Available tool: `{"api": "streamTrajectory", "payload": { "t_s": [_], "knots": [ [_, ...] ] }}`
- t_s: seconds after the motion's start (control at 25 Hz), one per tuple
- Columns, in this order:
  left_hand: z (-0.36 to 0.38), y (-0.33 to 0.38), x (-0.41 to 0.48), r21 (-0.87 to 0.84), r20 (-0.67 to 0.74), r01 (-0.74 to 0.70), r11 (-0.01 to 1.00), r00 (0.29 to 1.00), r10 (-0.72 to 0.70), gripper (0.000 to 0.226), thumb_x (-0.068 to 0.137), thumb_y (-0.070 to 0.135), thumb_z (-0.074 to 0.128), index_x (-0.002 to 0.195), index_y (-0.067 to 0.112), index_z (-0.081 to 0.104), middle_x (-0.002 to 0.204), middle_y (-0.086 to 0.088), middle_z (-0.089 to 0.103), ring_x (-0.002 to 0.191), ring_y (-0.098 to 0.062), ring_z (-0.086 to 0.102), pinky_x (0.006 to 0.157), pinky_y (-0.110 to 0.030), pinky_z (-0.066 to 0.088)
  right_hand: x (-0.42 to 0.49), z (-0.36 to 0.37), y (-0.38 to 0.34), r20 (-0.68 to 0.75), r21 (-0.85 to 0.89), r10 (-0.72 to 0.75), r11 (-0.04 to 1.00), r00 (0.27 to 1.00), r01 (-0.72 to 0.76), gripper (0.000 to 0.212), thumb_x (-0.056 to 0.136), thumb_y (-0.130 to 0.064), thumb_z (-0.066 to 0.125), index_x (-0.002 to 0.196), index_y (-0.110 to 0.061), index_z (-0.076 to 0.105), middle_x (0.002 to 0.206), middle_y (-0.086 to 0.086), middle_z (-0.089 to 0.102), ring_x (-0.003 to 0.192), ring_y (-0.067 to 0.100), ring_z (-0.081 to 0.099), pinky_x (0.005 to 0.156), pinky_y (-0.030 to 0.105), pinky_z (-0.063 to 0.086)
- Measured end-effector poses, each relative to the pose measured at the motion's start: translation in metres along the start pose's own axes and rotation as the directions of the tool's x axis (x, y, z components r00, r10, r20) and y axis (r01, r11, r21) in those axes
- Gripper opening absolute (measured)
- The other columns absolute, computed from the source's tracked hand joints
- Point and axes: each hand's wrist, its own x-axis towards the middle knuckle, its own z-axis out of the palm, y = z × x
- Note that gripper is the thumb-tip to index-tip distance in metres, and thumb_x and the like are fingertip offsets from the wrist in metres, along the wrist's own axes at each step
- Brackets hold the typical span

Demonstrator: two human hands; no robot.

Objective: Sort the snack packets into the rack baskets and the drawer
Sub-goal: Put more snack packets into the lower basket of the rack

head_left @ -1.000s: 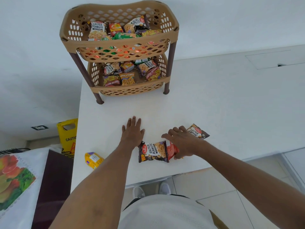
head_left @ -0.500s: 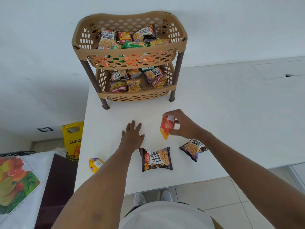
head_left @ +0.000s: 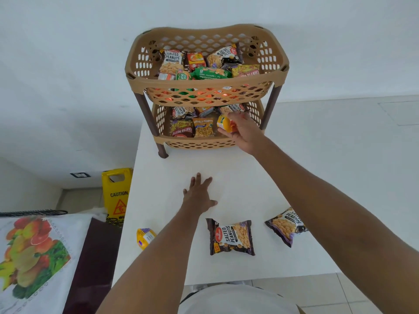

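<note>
Two hands are in view, the left hand [head_left: 199, 196] and the right hand [head_left: 246, 132]; one two-tier rack [head_left: 205, 87] carries two baskets, the upper basket [head_left: 275, 64] and the lower basket [head_left: 204, 143]; one orange packet [head_left: 225, 124] sits in the right hand; two salted peanuts packets [head_left: 231, 237] [head_left: 286, 225] lie on the table [head_left: 317, 166]; one small yellow packet [head_left: 145, 237] lies near its left edge; the packets inside the baskets overlap too much to count exactly; one yellow caution sign [head_left: 116, 193] stands on the floor.
</note>
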Motion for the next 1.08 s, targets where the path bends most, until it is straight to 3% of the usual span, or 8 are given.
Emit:
{"api": "streamTrajectory", "payload": {
  "t_s": [0.12,0.2,0.28,0.44,0.64,0.76,0.92,1.08],
  "knots": [
    [0.002,0.000,0.000,-0.015,-0.006,0.015,1.000,1.000,-0.015,0.095,0.093,0.038,0.075,0.165,0.034,0.013,0.174,-0.005,-0.013,0.161,-0.028,-0.009,0.126,-0.063,0.013,0.032,0.015,-0.004,-0.177,-0.390,-0.109,0.920,0.978,0.032,0.067,0.079,-0.020,0.085,0.136,-0.019,0.050,0.119,0.002,0.061,0.111,0.021,0.060,0.087,0.038,0.059],
    [0.004,0.000,0.001,-0.018,-0.013,0.020,1.000,1.000,-0.020,0.095,0.093,0.036,0.075,0.165,0.035,0.013,0.174,-0.004,-0.013,0.161,-0.028,-0.009,0.126,-0.063,0.012,0.052,0.017,-0.003,-0.198,-0.635,-0.205,0.772,0.959,0.034,0.051,0.081,-0.020,0.081,0.126,-0.019,0.056,0.099,-0.006,0.061,0.093,0.014,0.060,0.065,0.025,0.050],
    [0.005,0.001,0.001,-0.026,-0.014,0.023,0.999,1.000,-0.023,0.094,0.094,0.035,0.075,0.165,0.035,0.013,0.174,-0.003,-0.014,0.161,-0.027,-0.010,0.126,-0.063,0.011,0.070,0.015,-0.001,-0.202,-0.737,-0.221,0.675,0.954,0.000,0.035,0.081,-0.018,0.078,0.113,-0.018,0.063,0.095,-0.003,0.062,0.090,0.017,0.061,0.061,0.028,0.051],
    [0.004,0.003,0.003,-0.037,-0.005,0.042,0.998,0.999,-0.043,0.094,0.093,0.031,0.076,0.164,0.037,0.014,0.174,-0.002,-0.014,0.161,-0.026,-0.011,0.126,-0.061,0.010,0.096,0.007,0.010,-0.238,-0.814,-0.211,0.576,0.948,-0.076,0.027,0.083,-0.020,0.084,0.101,-0.016,0.064,0.103,0.003,0.065,0.093,0.019,0.064,0.073,0.031,0.060],
    [0.005,0.003,0.006,-0.056,0.007,0.061,0.997,0.998,-0.060,0.095,0.092,0.028,0.078,0.164,0.038,0.015,0.174,0.000,-0.017,0.161,-0.024,-0.013,0.127,-0.061,0.008,0.109,-0.002,0.016,-0.151,-0.985,-0.164,0.106,0.975,-0.135,0.031,0.087,-0.023,0.081,0.103,-0.002,0.066,0.092,0.010,0.069,0.088,0.027,0.070,0.064,0.036,0.057],
    [0.004,0.003,0.007,-0.064,0.007,0.064,0.996,0.998,-0.064,0.096,0.092,0.027,0.078,0.163,0.038,0.016,0.174,0.000,-0.017,0.161,-0.023,-0.014,0.127,-0.061,0.007,0.113,0.004,0.018,-0.103,-0.994,-0.159,0.057,0.982,-0.095,0.036,0.091,-0.022,0.079,0.112,0.004,0.065,0.101,0.013,0.070,0.092,0.027,0.070,0.075,0.035,0.060],
    [0.007,0.003,0.006,-0.072,-0.011,0.056,0.996,0.998,-0.057,0.096,0.091,0.026,0.079,0.163,0.038,0.017,0.174,0.000,-0.015,0.161,-0.024,-0.013,0.127,-0.061,0.008,0.115,0.002,0.022,-0.097,-0.991,-0.150,0.111,0.984,-0.081,0.037,0.092,-0.026,0.078,0.113,0.002,0.063,0.104,0.013,0.068,0.094,0.027,0.066,0.065,0.030,0.050],
    [0.007,0.002,0.006,-0.070,-0.016,0.056,0.996,0.998,-0.057,0.096,0.091,0.026,0.079,0.163,0.037,0.017,0.174,-0.001,-0.015,0.161,-0.024,-0.012,0.126,-0.062,0.008,0.107,0.000,0.024,-0.156,-0.957,-0.402,-0.163,0.902,-0.239,0.035,0.093,-0.035,0.070,0.117,-0.009,0.063,0.131,0.018,0.058,0.121,0.035,0.057,0.084,0.044,0.054]
  ]
}}
